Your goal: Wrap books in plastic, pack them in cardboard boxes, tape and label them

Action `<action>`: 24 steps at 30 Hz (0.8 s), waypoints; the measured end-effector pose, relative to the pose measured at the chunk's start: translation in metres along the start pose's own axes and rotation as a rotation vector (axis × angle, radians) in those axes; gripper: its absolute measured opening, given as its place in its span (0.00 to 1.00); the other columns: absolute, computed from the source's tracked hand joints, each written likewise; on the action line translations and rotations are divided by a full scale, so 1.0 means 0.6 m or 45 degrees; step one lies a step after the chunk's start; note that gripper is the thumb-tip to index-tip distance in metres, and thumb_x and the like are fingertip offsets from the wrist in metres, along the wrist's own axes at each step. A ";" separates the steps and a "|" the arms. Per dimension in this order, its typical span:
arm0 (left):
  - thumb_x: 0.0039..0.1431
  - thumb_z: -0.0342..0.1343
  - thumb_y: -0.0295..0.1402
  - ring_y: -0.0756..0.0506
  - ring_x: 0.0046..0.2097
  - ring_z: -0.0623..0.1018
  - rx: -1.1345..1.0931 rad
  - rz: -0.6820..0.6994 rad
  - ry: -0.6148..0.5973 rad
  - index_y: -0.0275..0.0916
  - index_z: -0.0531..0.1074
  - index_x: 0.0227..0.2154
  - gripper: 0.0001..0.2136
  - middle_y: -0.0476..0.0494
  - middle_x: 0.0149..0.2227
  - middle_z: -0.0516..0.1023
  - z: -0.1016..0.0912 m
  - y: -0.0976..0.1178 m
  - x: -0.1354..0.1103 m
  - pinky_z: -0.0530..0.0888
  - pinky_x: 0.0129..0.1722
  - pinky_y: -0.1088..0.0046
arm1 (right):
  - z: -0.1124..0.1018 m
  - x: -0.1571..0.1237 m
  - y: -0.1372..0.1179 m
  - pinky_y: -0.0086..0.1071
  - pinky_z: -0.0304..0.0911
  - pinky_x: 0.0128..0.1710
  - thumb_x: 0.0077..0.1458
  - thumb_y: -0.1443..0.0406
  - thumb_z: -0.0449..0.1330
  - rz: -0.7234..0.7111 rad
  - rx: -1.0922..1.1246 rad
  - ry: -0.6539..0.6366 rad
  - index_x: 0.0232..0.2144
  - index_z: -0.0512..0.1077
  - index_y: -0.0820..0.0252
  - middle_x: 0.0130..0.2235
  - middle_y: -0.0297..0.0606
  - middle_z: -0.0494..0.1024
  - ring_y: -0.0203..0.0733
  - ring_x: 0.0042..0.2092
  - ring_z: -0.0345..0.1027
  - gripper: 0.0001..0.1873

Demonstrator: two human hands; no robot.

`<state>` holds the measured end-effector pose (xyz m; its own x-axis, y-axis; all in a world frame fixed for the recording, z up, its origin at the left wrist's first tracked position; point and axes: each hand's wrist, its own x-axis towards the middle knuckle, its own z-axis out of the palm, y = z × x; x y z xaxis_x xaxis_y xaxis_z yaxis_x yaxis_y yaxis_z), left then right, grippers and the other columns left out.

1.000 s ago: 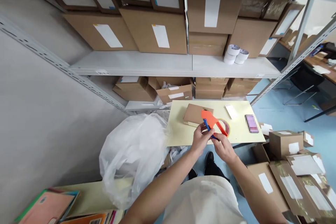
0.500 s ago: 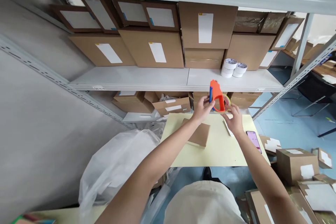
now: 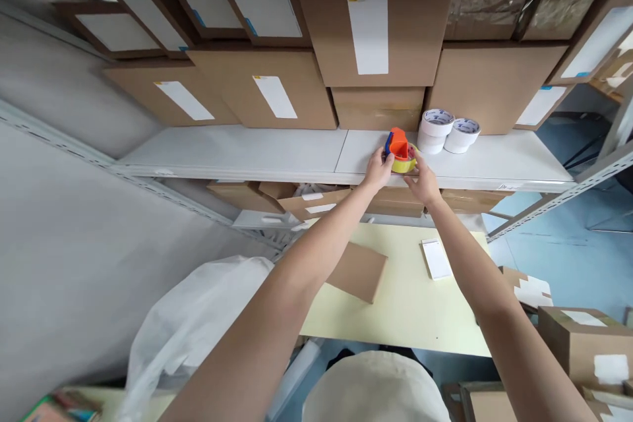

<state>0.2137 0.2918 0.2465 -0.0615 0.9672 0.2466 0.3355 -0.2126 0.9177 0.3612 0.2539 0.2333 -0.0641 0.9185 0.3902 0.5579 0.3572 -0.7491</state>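
Left hand [image 3: 378,169] clamped on the left side of an orange-and-blue tape dispenser [image 3: 397,144]. Right hand [image 3: 423,183] closed on the right edge of the yellow roll of tape [image 3: 405,165] in it, fingers bent around that side. Dispenser located at the front edge of a grey shelf [image 3: 291,145]; whether its underside bears on the shelf cannot be told.

Just to its right, on the same shelf: white tape rolls [image 3: 436,132], in two groups side by side. Behind: large cardboard boxes [image 3: 373,30] with white labels, stacked in rows.

Below and nearer the person: pale yellow table [image 3: 410,313], bearing a small cardboard box [image 3: 359,273], partly hidden by the left forearm, and a white pad [image 3: 436,259] near the right forearm. Farther out, at lower left, a translucent plastic bag [image 3: 192,316]; at lower right, more cartons [image 3: 583,343].
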 end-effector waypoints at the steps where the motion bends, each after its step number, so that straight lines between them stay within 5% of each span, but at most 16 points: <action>1: 0.62 0.53 0.46 0.40 0.55 0.74 0.021 -0.014 -0.023 0.35 0.68 0.53 0.23 0.33 0.52 0.75 -0.001 -0.003 -0.003 0.68 0.56 0.63 | 0.000 0.000 0.002 0.51 0.59 0.60 0.48 0.69 0.60 -0.036 -0.010 -0.014 0.66 0.52 0.58 0.63 0.48 0.65 0.54 0.61 0.62 0.44; 5: 0.65 0.48 0.42 0.40 0.62 0.67 0.158 0.102 0.035 0.33 0.63 0.57 0.23 0.31 0.60 0.67 -0.049 -0.040 -0.083 0.63 0.61 0.65 | 0.004 -0.073 0.023 0.51 0.53 0.64 0.52 0.65 0.59 -0.080 -0.047 0.074 0.67 0.49 0.58 0.67 0.47 0.57 0.54 0.67 0.50 0.42; 8: 0.65 0.48 0.43 0.40 0.61 0.68 0.295 0.195 0.113 0.38 0.67 0.53 0.19 0.35 0.57 0.71 -0.127 -0.114 -0.211 0.61 0.63 0.64 | 0.036 -0.222 0.062 0.53 0.60 0.60 0.57 0.62 0.55 0.088 -0.006 0.080 0.62 0.59 0.56 0.60 0.49 0.68 0.53 0.61 0.61 0.30; 12: 0.58 0.52 0.50 0.35 0.59 0.68 0.430 -0.527 0.286 0.38 0.69 0.44 0.21 0.32 0.52 0.73 -0.220 -0.247 -0.386 0.61 0.62 0.56 | 0.133 -0.464 0.112 0.53 0.72 0.44 0.52 0.62 0.57 0.423 0.150 -0.274 0.55 0.66 0.59 0.48 0.50 0.76 0.54 0.46 0.74 0.26; 15: 0.59 0.49 0.52 0.36 0.58 0.70 0.275 -0.966 0.201 0.39 0.70 0.40 0.20 0.35 0.48 0.76 -0.241 -0.315 -0.463 0.67 0.57 0.58 | 0.207 -0.578 0.120 0.50 0.74 0.39 0.44 0.63 0.63 0.568 0.254 -0.490 0.56 0.66 0.57 0.49 0.49 0.75 0.55 0.47 0.74 0.33; 19: 0.57 0.48 0.54 0.38 0.51 0.76 0.133 -0.915 0.091 0.40 0.71 0.37 0.21 0.37 0.42 0.79 -0.239 -0.331 -0.493 0.72 0.50 0.63 | 0.246 -0.603 0.099 0.49 0.72 0.43 0.41 0.62 0.67 0.614 0.347 -0.542 0.61 0.60 0.51 0.52 0.46 0.73 0.53 0.52 0.71 0.43; 24: 0.50 0.54 0.53 0.40 0.44 0.77 -0.021 -0.562 0.043 0.38 0.72 0.39 0.23 0.38 0.41 0.78 -0.245 -0.312 -0.495 0.75 0.44 0.64 | 0.210 -0.562 0.077 0.49 0.68 0.49 0.47 0.51 0.63 0.729 0.258 -0.276 0.61 0.62 0.53 0.49 0.44 0.69 0.49 0.47 0.70 0.39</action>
<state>0.0309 0.0236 0.0471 -0.2264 0.9607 -0.1605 0.2550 0.2175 0.9422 0.3043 -0.0181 -0.0002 0.0202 0.9791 -0.2024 0.3876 -0.1943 -0.9011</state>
